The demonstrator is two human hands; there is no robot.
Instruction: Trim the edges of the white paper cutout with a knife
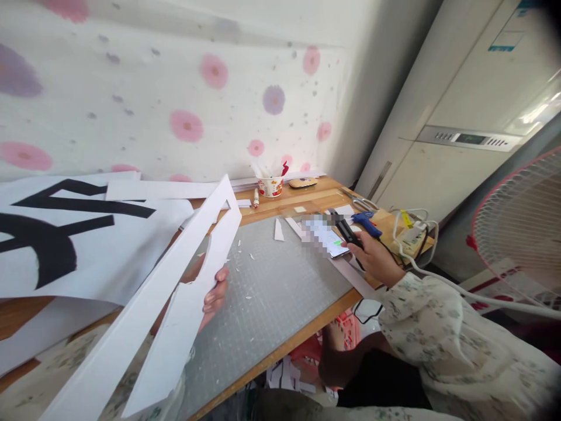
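Our left hand (213,297) fingers pinch the white cutout (175,292); our right hand (372,257) fingers wrap the glue gun (348,231) near the bench's right edge.

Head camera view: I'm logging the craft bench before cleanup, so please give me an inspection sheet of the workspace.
Surface: wooden table with a grey cutting mat on it.
Job's things: white cut-out shape held up; black glue gun on the table.
Clutter: paper scraps on the mat, cup, scissors, large sheet with black lettering.
Hands: left hand grips the cut-out; right hand rests on the glue gun.
Cables: white cord trailing off the table edge, power strip.
Surroundings: flowered wall covering, fan, white cabinet.
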